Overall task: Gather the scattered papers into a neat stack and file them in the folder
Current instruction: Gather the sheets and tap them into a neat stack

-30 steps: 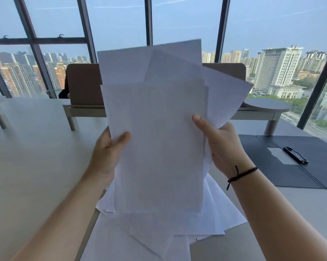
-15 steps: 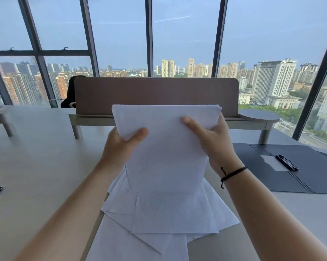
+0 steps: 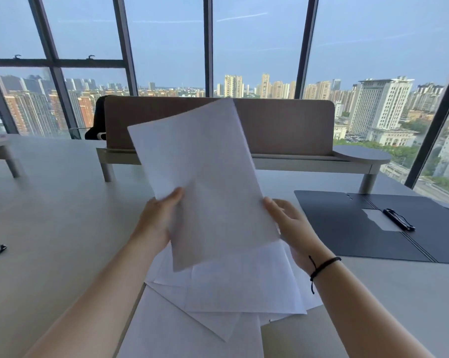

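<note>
Head view: my left hand (image 3: 158, 220) grips a sheaf of white papers (image 3: 205, 177) by its left edge, thumb laid across the front face, the sheets raised off the bench (image 3: 50, 228) and tilted with their top leaning to the left. My right hand (image 3: 293, 228) sits at the sheaf's right edge, thumb touching the front; the fingers are behind the sheets, so I cannot tell whether it clasps them or only steadies them. A black cord bracelet (image 3: 323, 266) is on my right wrist. Below the raised sheaf, loose sheets (image 3: 244, 293) lie fanned on the bench, overlapping at odd angles, corners pointing toward me. To the right, well apart from them, a dark folder (image 3: 347, 228) lies open and flat, with a black clip (image 3: 399, 219) along its spine. A brown divider panel (image 3: 283, 125) stands across the bench behind, with windows and city towers beyond.
</note>
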`<state>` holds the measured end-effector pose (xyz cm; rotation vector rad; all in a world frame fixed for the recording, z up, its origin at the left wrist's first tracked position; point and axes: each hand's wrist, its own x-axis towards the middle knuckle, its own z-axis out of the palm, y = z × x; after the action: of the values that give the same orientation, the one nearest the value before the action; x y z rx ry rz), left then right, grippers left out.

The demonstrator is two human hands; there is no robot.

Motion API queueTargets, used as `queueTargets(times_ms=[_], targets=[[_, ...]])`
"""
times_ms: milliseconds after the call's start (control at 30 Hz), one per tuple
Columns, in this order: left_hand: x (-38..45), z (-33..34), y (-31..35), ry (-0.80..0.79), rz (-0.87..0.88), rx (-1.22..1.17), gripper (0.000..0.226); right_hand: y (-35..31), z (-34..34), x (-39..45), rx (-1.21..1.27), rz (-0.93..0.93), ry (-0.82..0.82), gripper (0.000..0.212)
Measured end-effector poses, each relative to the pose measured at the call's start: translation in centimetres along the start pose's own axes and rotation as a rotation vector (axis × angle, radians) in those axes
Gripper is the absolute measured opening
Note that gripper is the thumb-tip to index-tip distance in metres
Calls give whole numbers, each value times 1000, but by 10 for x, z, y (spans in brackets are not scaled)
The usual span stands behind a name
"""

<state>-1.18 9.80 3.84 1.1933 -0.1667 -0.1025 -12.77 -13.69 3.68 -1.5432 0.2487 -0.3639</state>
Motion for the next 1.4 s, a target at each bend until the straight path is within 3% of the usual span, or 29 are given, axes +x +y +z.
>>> queueTargets(times_ms=[67,133,200,300,400,500,600,667,767,833,1000,1100,1300,1400], targets=[[10,-20,-4,-60,-88,-126,26,2,-10,7,50,42,105,71],[15,-45,-17,-232,-163,-179,31,4,-18,10,105,114,153,86],[24,-78,-45,-311,-145,-331,41,9,-22,16,177,199,160,87],[26,-79,-57,-380,-259,-463,42,12,-19,17,252,333,160,69],[13,-63,-50,-245,-259,-499,72,24,-15,20,347,392,157,43],[14,-58,-52,-221,-290,-542,75,36,-8,26,334,402,98,40],[14,-52,-55,-214,-359,-504,58,42,2,24,176,346,-5,15],[8,-39,-55,-158,-404,-444,16,51,9,22,44,342,-102,20],[11,-32,-58,-106,-386,-300,40,57,17,20,-195,276,-137,27],[10,-33,-53,-93,-347,-227,30,57,14,22,-243,239,-93,20],[20,-50,-44,33,-273,-114,35,45,-10,19,-69,225,-32,16],[16,-49,-40,-37,-279,-5,31,39,-18,15,2,197,-24,16],[0,-33,-42,-105,-133,148,17,34,-10,8,-2,145,-46,23],[-6,-25,-40,-88,-55,171,28,30,-5,4,32,150,-72,34]])
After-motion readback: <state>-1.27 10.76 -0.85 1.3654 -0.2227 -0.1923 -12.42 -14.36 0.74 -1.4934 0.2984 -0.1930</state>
